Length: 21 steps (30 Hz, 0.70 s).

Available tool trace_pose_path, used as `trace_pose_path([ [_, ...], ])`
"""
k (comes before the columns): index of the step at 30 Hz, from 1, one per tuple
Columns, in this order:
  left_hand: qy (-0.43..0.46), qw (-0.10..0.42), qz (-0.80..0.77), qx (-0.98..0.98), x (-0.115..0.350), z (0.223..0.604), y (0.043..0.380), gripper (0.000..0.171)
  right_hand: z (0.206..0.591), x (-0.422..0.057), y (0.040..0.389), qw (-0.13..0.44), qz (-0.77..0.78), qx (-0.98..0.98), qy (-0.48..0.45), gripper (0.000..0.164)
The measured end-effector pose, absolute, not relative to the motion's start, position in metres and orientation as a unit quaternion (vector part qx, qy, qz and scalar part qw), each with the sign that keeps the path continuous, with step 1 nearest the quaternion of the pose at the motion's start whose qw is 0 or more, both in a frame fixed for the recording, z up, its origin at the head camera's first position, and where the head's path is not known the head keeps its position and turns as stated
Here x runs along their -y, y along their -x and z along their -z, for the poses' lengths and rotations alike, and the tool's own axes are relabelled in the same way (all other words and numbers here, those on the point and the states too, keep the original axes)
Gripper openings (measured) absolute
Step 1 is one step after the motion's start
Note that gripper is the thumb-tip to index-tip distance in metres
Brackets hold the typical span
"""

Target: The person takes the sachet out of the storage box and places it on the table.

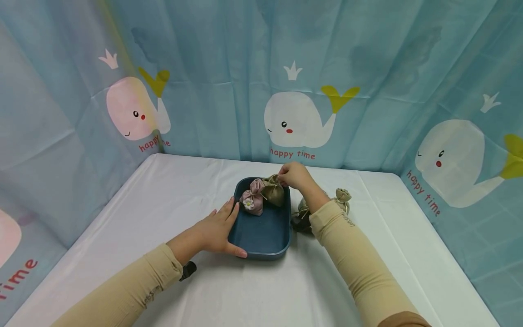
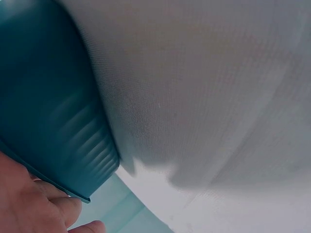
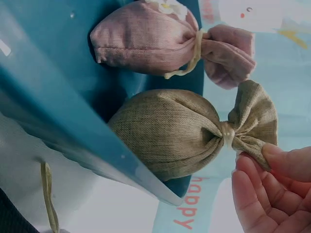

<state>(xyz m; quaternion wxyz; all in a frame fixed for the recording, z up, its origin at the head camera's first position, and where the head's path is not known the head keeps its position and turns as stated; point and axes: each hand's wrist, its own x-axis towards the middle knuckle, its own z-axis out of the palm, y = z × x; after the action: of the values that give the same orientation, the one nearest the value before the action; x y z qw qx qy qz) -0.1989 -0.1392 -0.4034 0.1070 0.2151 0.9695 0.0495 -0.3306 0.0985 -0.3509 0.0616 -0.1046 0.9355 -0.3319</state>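
Observation:
A blue rectangular bin [image 1: 261,234] stands on the white table. My left hand [image 1: 216,227] rests along its left rim, fingers spread, with the thumb at the near corner. Over the bin's far right part, my right hand [image 1: 295,176] pinches the gathered top of an olive-green drawstring pouch [image 3: 170,131] between thumb and fingertips. The pouch's round body hangs inside the bin wall. Beside it in the bin sits a pink drawstring pouch [image 1: 254,202] with a white flower [image 1: 248,204] on its front. In the left wrist view, fingers lie at the bin's rim.
Right of the bin, partly hidden behind my right forearm, are more pouches: a light green one with a tied top [image 1: 343,195] and a dark one [image 1: 301,223]. A blue curtain [image 1: 229,81] with whale prints borders the white tabletop [image 1: 184,181].

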Motion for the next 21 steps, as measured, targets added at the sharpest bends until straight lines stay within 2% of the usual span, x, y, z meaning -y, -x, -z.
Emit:
trace_pose_path([
  [21, -0.219, 0.105, -0.049, -0.969, 0.14, 0.401, 0.198, 0.133, 0.321, -0.11, 0.323, 0.058, 0.366, -0.923, 0.106, 0.016],
])
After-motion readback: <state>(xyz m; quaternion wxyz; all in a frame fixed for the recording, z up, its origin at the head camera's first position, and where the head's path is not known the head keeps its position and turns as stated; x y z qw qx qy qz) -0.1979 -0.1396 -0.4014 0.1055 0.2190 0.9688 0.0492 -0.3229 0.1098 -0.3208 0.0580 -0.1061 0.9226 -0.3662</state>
